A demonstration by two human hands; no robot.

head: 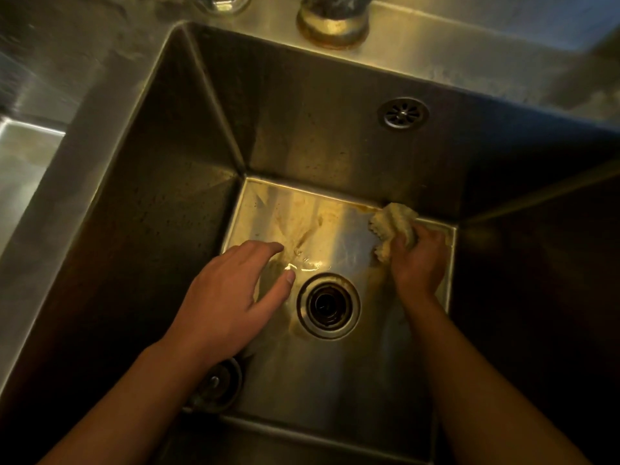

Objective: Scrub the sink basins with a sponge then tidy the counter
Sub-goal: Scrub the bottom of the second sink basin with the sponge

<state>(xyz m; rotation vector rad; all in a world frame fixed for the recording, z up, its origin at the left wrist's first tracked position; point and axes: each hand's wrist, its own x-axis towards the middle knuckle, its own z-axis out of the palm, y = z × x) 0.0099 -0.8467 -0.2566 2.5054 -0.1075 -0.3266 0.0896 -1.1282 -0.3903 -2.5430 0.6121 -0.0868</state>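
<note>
Forearms: both are bare and reach down from the near edge into a deep steel sink basin [161, 213].
Stopper: a round metal stopper [218, 384] lies on the basin floor at the near left corner, partly hidden under the left wrist.
Left hand: the left hand [224, 297] is spread palm down over the floor just left of the drain. Its fingers are straight, slightly apart and hold nothing. I cannot tell whether the fingertips touch the steel.
Drain: the round drain [328, 305] sits open and dark in the middle of the floor, between the two hands.
Water: a small wet glint [302, 263] shines just beyond the drain, beside the left fingertips.
Right hand: the right hand [419, 260] is down at the far right of the floor, fingers curled tight round the sponge.
Sponge: the sponge [392, 223], pale yellow and crumpled, bulges out past the knuckles and presses into the far right corner where the floor meets the back wall.
Stain: a yellow-brown smear [298, 226] spreads over the far left part of the floor.
Overflow: a round slotted overflow grille [402, 113] is set high in the back wall.
Faucet base: a tarnished faucet base [332, 26] stands on the ledge behind the basin.
Second basin: a second basin [23, 156] shows at the far left, across the dividing rim.
</note>
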